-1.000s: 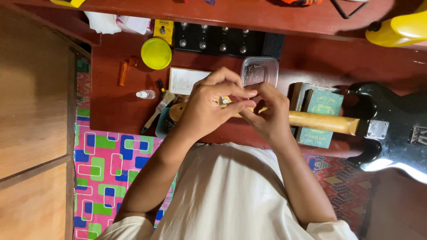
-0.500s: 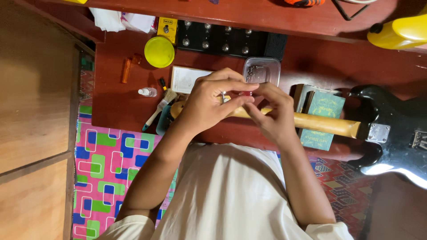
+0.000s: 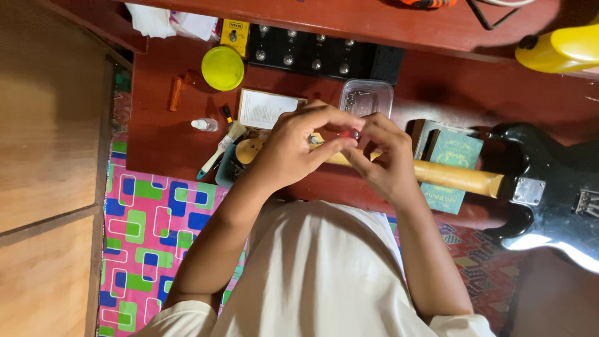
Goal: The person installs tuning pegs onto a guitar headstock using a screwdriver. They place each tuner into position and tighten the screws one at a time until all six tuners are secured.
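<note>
Both hands meet over the headstock end of the guitar neck (image 3: 458,176), which lies flat across the red-brown counter (image 3: 156,146). The left hand (image 3: 293,150) arches over from the left with its fingers (image 3: 324,118) curled down, and the right hand (image 3: 384,165) comes in from the right; between their fingertips they pinch a small dark-red piece (image 3: 348,133), held just above the neck and just in front of a clear plastic tub (image 3: 366,98). Whether that piece touches the neck cannot be told. The neck runs right to the black guitar body (image 3: 549,206), which overhangs the counter's near edge. A green book (image 3: 450,163) lies under the neck, close to the right wrist. Left of the hands the counter is crowded: a white-bristled brush (image 3: 221,148), a small clear bottle (image 3: 204,125), a printed paper slip (image 3: 261,108) and a round yellow lid (image 3: 223,67) sit near one another. A black pedal board (image 3: 318,53) lines the far edge. The barest stretch of counter lies right of the tub, beyond the book. Below the near edge a bright patterned mat (image 3: 156,231) covers the floor.
</note>
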